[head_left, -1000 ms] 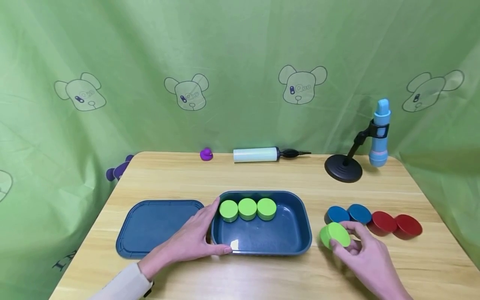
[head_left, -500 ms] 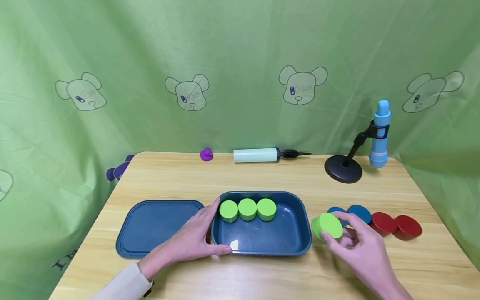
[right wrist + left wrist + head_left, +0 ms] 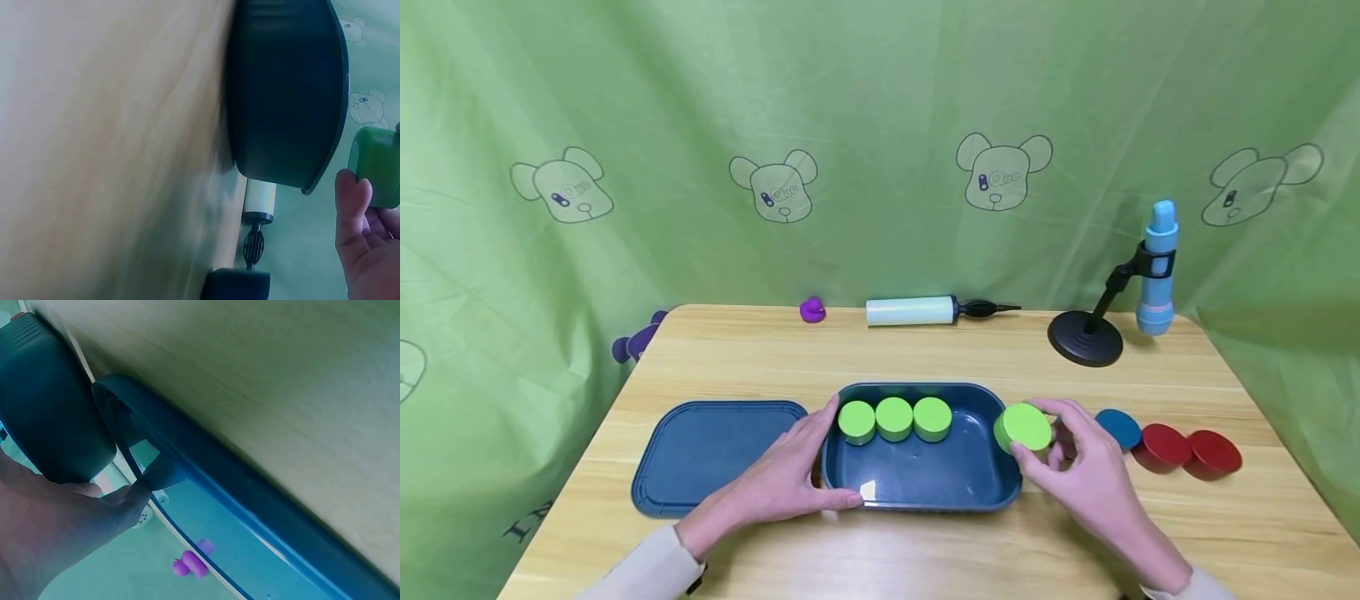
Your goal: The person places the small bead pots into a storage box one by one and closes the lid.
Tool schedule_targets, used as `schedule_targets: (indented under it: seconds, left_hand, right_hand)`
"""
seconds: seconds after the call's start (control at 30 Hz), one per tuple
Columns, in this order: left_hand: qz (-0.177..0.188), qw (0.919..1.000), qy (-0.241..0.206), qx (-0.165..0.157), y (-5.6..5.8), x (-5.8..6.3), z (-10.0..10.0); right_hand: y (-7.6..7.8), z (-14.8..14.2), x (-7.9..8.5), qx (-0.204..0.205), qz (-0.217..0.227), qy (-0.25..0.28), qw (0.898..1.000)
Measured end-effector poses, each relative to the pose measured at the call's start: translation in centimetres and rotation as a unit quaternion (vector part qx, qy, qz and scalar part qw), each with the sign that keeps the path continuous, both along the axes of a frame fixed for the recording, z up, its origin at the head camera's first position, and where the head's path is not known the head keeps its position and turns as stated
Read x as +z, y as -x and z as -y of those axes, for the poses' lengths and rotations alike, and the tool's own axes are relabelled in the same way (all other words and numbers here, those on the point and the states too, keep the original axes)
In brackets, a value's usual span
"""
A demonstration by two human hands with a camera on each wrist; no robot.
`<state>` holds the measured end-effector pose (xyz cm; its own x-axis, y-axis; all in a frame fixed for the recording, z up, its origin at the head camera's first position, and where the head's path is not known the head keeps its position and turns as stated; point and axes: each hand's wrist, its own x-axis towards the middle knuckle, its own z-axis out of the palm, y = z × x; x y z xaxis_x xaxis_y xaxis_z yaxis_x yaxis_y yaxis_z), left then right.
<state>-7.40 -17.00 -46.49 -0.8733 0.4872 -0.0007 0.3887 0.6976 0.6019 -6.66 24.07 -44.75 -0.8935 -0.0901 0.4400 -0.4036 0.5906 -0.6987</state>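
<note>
In the head view, my right hand [image 3: 1086, 467] pinches a green round block [image 3: 1026, 427] between thumb and fingers, raised over the right rim of the blue box [image 3: 917, 505]. The right wrist view shows that green block [image 3: 378, 165] above the level of the box rim. Inside the box, three matching green blocks [image 3: 894, 418] stand in a row along the back wall. My left hand [image 3: 778, 479] rests at the box's left end, fingers extended along the side and thumb on the front rim. A blue lid [image 3: 718, 450] lies left of the box, partly behind the left hand.
Right of the box stand a blue round block [image 3: 1120, 429] and two red round blocks [image 3: 1163, 448]; the right hand hides another blue one. Along the back edge are a purple duck [image 3: 812, 310], a hand pump [image 3: 910, 311] and a blue microphone [image 3: 1157, 275] on a black stand [image 3: 1086, 338].
My right hand has carried the green block left and up, from in front of the blue blocks to over the box's right rim. My left hand has stayed in place.
</note>
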Motion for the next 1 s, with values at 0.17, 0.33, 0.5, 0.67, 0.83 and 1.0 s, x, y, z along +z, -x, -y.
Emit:
schedule_targets:
  seconds: [0.17, 0.33, 0.5, 0.67, 0.83, 1.0]
  left_hand:
    - [-0.003, 1.0, 0.002, -0.001, 0.0, 0.0, 0.0]
    - [-0.006, 1.0, 0.004, -0.002, 0.1, 0.0, 0.0]
    - [-0.005, 1.0, 0.004, -0.001, 0.1, -0.1, 0.1]
    - [-0.006, 1.0, 0.004, -0.001, 0.1, -0.2, 0.0]
    - [-0.007, 1.0, 0.005, -0.001, 0.1, -0.1, 0.0]
    - [-0.006, 1.0, 0.004, -0.002, 0.1, -0.1, 0.1]
  right_hand:
    - [1.1, 0.8, -0.2, 0.002, 0.009, -0.017, 1.0]
    - [2.1, 1.3, -0.2, 0.002, 0.011, -0.051, 0.999]
    - [3.0, 1.8, -0.6, 0.018, 0.028, -0.08, 0.996]
    - [3.8, 2.2, -1.1, 0.038, 0.016, -0.11, 0.993]
    - [4.6, 2.7, -1.6, 0.055, 0.01, -0.118, 0.991]
    - [4.8, 3.0, -1.6, 0.061, 0.036, -0.127, 0.989]
